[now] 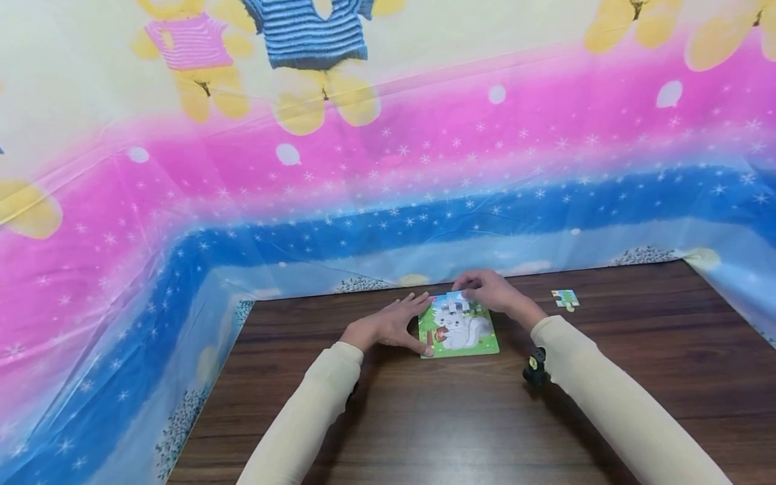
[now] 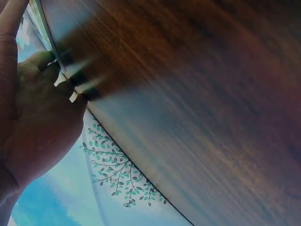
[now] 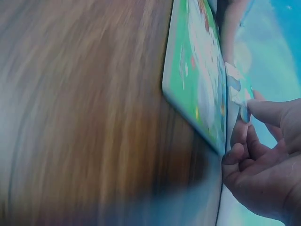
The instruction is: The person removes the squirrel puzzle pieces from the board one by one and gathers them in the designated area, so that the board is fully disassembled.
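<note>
A jigsaw puzzle (image 1: pixel 463 333) with a white cat-like animal on green ground lies on the table. My left hand (image 1: pixel 394 325) rests at its left side, thumb on the near left corner and fingers stretched towards the far left corner. In the left wrist view, only a thin edge of the puzzle (image 2: pixel 47 33) shows beyond the fingers. At the puzzle's far edge, my right hand (image 1: pixel 492 291) pinches a puzzle piece (image 3: pixel 241 92) between thumb and fingers. The right wrist view shows this piece tilted above the puzzle's far side, its other fingers curled below.
One loose puzzle piece (image 1: pixel 566 299) lies on the dark wooden table (image 1: pixel 461 417), right of the right hand. A printed cloth (image 1: pixel 388 182) hangs right behind the table's far edge and down its left side. A small black device (image 1: pixel 536 368) sits at the right wrist.
</note>
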Demonstrator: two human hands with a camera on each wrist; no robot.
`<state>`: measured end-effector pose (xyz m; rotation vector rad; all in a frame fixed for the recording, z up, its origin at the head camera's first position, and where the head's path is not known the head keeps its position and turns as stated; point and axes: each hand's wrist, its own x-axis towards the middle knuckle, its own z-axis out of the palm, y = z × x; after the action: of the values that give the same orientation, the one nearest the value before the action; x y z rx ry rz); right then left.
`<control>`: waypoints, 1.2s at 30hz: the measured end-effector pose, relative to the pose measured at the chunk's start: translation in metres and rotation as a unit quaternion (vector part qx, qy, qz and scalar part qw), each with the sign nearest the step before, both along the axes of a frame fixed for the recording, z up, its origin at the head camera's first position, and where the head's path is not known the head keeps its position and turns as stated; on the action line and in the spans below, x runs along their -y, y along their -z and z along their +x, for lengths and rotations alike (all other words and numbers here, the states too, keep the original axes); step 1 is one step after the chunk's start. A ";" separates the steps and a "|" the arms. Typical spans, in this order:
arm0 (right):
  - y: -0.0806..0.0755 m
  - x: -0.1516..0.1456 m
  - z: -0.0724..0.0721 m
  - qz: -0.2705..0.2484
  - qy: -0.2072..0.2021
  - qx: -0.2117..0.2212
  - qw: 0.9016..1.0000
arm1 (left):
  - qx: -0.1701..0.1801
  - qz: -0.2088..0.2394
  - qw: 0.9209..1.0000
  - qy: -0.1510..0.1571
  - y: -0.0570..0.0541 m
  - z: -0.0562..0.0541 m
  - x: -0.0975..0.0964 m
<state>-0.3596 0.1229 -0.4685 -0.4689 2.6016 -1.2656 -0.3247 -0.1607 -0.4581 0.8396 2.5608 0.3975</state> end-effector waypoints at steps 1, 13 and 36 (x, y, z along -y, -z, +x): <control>-0.001 -0.005 0.000 -0.001 0.000 0.002 1.000 | 0.000 0.001 1.000 0.001 0.000 0.000 0.000; -0.022 -0.089 0.000 0.067 0.015 -0.001 0.998 | 0.001 0.007 1.000 -0.004 -0.001 0.001 0.001; -0.007 -0.141 0.002 0.139 0.041 -0.030 0.989 | -0.002 0.005 1.000 0.000 0.001 0.001 0.000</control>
<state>-0.3573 0.2639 -0.4617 -0.3555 2.8157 -0.9010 -0.3236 -0.1608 -0.4592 0.8450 2.5649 0.4095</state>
